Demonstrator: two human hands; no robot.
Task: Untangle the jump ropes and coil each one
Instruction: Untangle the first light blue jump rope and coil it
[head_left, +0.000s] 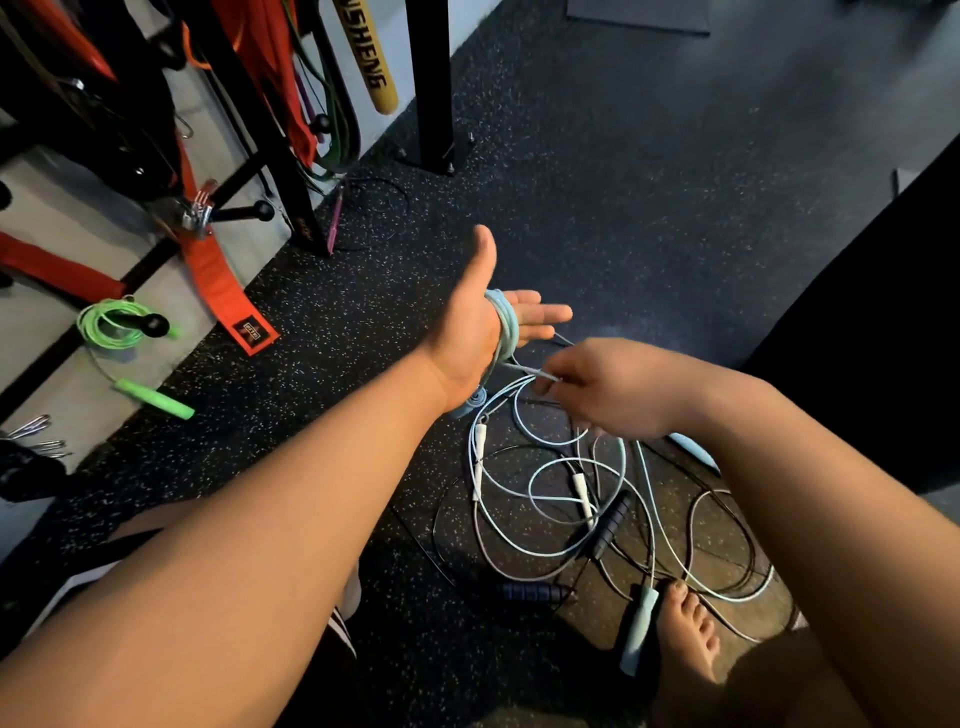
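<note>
Flat left hand (475, 332), fingers straight, light-blue rope (506, 325) looped round its palm — right hand (613, 387) just right, fingertips pinching that rope's strand; tangle (581, 491) on floor (649, 208) nearer.

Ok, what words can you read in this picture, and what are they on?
"NSHENG": black letters on the yellow stick; the start is cut off at the picture's top edge.
Black patch on the orange strap: has marks, too small and blurred to read.
Nothing else readable.
</note>
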